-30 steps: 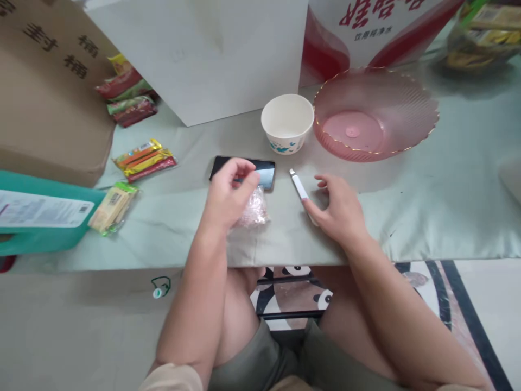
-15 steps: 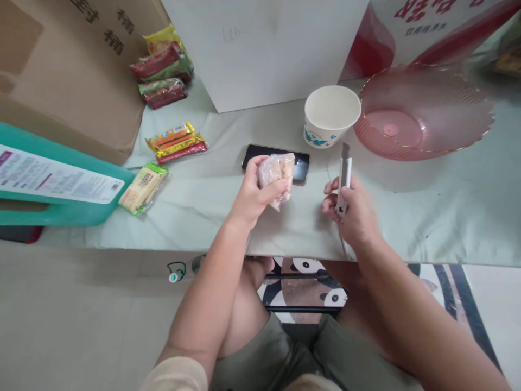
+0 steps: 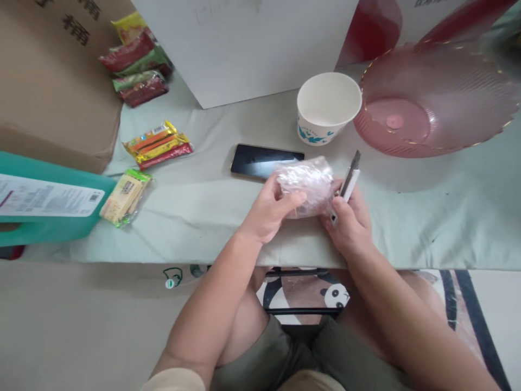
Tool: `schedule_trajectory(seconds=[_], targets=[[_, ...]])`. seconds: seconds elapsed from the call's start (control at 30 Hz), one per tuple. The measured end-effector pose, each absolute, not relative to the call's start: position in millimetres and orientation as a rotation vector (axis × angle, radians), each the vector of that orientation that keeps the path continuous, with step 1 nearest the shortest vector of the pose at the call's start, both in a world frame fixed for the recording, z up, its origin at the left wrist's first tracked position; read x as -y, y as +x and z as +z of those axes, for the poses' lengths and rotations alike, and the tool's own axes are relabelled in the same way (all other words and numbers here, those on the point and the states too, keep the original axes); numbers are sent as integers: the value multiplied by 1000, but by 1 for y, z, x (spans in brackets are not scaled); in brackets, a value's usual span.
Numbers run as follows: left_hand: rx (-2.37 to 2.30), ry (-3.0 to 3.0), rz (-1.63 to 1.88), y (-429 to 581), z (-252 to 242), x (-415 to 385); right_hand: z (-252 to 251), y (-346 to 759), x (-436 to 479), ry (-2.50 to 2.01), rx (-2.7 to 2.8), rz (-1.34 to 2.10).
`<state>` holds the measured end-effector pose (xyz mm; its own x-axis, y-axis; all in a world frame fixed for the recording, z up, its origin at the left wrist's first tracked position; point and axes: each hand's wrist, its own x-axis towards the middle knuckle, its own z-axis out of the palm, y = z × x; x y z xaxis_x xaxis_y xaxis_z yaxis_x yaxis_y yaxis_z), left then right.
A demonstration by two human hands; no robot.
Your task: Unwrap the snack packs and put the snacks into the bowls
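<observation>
Meanwhile, left hand (image 3: pixel 269 213) kept fingers clamped on plastic-wrapped packet (image 3: pixel 310 181), partly hiding right end of phone (image 3: pixel 257 161); right hand (image 3: pixel 350 224) gripped blade-out box cutter (image 3: pixel 348 185), right of phone.

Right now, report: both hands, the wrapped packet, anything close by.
Left hand gripping plastic-wrapped packet. Right hand holding box cutter, blade out, near packet. Phone just beyond, partly hidden by packet; white cup farther back.

Shiny clear-wrapped packet (image 3: pixel 310 178) beside tilted white cutter (image 3: pixel 348 186), blade (image 3: pixel 355 160) out
</observation>
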<state>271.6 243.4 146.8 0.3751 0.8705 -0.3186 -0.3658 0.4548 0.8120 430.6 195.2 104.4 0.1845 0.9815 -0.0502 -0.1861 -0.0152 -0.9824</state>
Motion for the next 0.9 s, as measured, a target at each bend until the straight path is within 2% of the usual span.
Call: schedule_trajectory(seconds=[0.1,0.17,0.37,0.53,0.8,0.9], targets=[[-965,666,968,274,144,-247,110,429,-198,-1169,718,1133],[-975,663,1022,274,142,-249,112,431,-196,-1185,676,1233],[-937,775,1108,276,130,-250,123,433,-189,-1245,776,1567],[-926,907,1181,281,119,-249,134,428,-196,-1349,919,1639],[-976,840,1376,270,141,-250,141,441,-185,-1433,1372,1510],[-982,809,1389,267,143,-253,134,456,-185,-1564,1392,1087]])
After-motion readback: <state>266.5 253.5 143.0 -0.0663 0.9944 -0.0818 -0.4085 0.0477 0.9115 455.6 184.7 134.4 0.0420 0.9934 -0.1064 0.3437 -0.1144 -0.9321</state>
